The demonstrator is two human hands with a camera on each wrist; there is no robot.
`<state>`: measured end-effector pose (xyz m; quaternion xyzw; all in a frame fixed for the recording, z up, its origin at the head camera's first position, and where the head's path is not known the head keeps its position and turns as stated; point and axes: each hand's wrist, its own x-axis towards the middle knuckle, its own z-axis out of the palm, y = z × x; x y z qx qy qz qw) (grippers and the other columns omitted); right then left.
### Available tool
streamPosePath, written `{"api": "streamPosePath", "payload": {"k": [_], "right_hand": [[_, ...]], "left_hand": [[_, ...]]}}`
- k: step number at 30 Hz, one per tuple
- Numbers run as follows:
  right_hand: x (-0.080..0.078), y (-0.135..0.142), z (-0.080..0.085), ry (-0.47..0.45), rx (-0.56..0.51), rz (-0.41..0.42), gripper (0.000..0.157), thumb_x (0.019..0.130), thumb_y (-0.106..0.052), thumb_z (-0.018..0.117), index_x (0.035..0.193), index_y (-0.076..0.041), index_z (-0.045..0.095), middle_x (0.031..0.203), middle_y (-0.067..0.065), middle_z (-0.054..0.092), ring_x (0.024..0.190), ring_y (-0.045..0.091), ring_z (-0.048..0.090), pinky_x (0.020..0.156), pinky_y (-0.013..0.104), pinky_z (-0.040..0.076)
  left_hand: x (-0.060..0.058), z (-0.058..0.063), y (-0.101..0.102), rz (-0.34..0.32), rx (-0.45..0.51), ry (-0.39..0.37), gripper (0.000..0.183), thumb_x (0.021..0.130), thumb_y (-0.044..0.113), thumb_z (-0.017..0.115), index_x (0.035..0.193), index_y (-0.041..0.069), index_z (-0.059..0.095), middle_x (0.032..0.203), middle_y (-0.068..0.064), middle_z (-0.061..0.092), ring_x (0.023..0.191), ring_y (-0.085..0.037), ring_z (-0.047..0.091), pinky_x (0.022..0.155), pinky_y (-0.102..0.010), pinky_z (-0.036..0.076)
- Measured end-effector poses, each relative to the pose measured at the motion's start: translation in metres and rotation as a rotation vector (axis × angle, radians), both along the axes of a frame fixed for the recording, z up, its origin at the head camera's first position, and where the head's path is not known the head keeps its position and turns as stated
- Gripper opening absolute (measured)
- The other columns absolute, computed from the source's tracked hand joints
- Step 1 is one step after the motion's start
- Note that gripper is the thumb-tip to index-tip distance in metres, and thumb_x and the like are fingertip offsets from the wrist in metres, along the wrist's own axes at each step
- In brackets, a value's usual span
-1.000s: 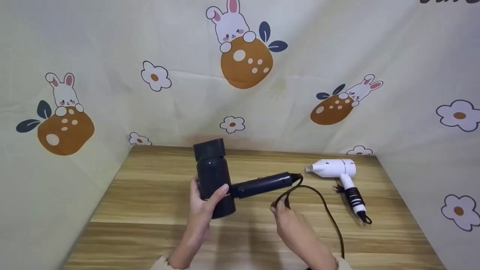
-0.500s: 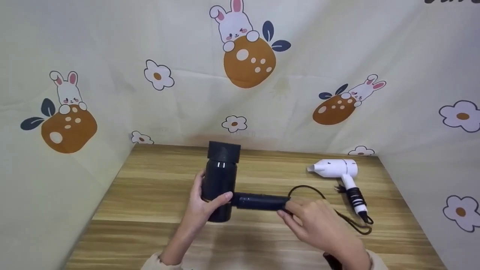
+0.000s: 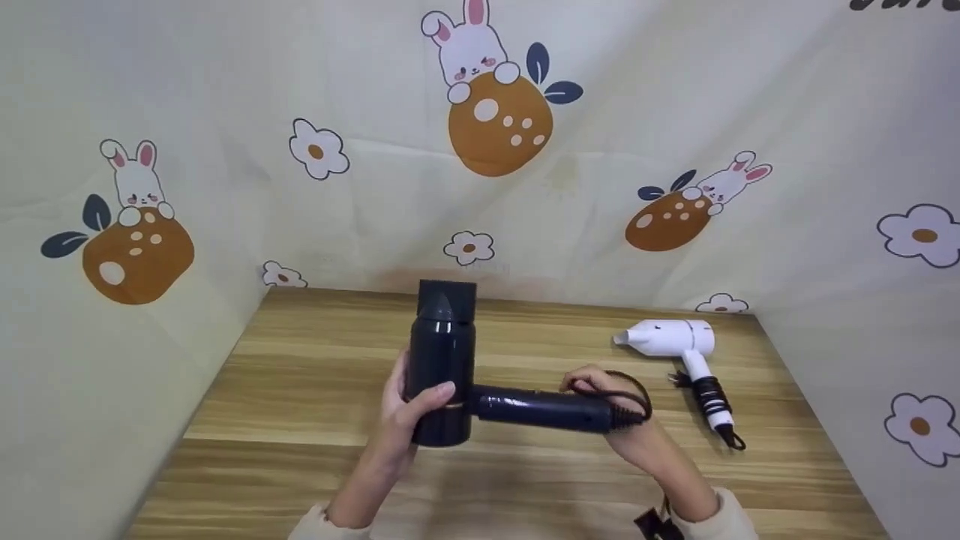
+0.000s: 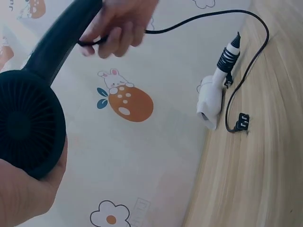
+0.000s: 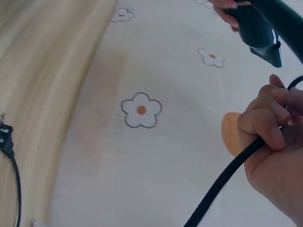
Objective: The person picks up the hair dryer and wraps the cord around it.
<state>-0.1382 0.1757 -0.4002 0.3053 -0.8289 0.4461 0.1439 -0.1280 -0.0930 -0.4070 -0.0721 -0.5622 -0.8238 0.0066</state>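
Holding a navy hair dryer [image 3: 517, 405] above the wood-grain desk [image 3: 315, 420], the left hand [image 3: 397, 411] is gripping the barrel [image 3: 442, 360] with its thumb across the front, probably because that bulky part is carrying most of the weight; this grip is fitting closely round it. In this head view, the handle [image 3: 551, 412] is pointing right from the barrel, and the right hand [image 3: 589, 376] is sitting just behind the handle's end. To the navy hair dryer's right, well apart, a white hair dryer [image 3: 675, 337] is lying on the desk, its flex [image 3: 709, 395] circling its own handle, presumably for neatness.

From the right wrist, that hand's curled fingers are holding the black cord [image 5: 221, 182] near the navy hair dryer's handle, a nearly closed grip seemingly suiting something so thin.

From the left wrist, the cord is arching away from the navy hair dryer towards a plug [image 4: 242, 122] well apart from it; this view is not showing whether the plug is touching the desk.
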Motion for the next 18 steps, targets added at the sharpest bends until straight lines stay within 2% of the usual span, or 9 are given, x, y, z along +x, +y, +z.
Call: {"api": "streamPosePath", "payload": {"k": [3, 6, 10, 13, 18], "right_hand": [[0.005, -0.004, -0.005, -0.089, 0.099, -0.164, 0.020, 0.091, -0.003, 0.053, 0.108, -0.005, 0.063, 0.096, 0.003, 0.067, 0.088, 0.006, 0.058, 0.080, 0.029, 0.049], [0.009, -0.007, -0.006, -0.127, 0.167, -0.268, 0.016, 0.091, -0.007, 0.055, 0.104, -0.006, 0.065, 0.088, 0.001, 0.067, 0.079, 0.005, 0.058, 0.074, 0.028, 0.050], [0.009, -0.010, -0.007, 0.047, 0.228, -0.289, 0.008, 0.089, -0.007, 0.059, 0.087, -0.012, 0.065, 0.072, -0.003, 0.067, 0.062, 0.004, 0.056, 0.058, 0.025, 0.049], [0.012, -0.011, -0.008, 0.164, 0.280, -0.290, 0.008, 0.087, -0.007, 0.062, 0.082, -0.014, 0.061, 0.066, -0.007, 0.064, 0.055, 0.001, 0.051, 0.052, 0.022, 0.044], [0.019, -0.008, -0.005, 0.282, 0.359, -0.282, 0.010, 0.084, -0.008, 0.065, 0.079, -0.015, 0.060, 0.060, -0.013, 0.053, 0.052, -0.002, 0.042, 0.048, 0.019, 0.039]], "left_hand": [[-0.001, 0.004, 0.002, 0.077, -0.004, 0.013, 0.058, 0.076, 0.005, 0.063, 0.128, 0.002, 0.037, 0.110, -0.009, 0.055, 0.099, -0.023, 0.055, 0.087, -0.038, 0.047], [-0.002, 0.004, 0.003, 0.150, -0.024, 0.027, 0.060, 0.076, 0.004, 0.064, 0.129, 0.003, 0.038, 0.111, -0.009, 0.055, 0.099, -0.024, 0.054, 0.088, -0.038, 0.045], [-0.004, 0.002, 0.003, 0.213, -0.052, 0.024, 0.061, 0.076, 0.004, 0.065, 0.131, 0.008, 0.038, 0.114, -0.009, 0.055, 0.101, -0.023, 0.054, 0.090, -0.038, 0.044], [-0.005, 0.001, 0.002, 0.241, -0.078, 0.028, 0.061, 0.076, 0.004, 0.066, 0.130, 0.010, 0.038, 0.114, -0.009, 0.055, 0.101, -0.023, 0.055, 0.089, -0.038, 0.045], [-0.009, 0.000, -0.001, 0.267, -0.153, 0.055, 0.060, 0.077, 0.005, 0.069, 0.129, 0.009, 0.039, 0.111, -0.011, 0.056, 0.097, -0.022, 0.058, 0.084, -0.037, 0.050]]}}
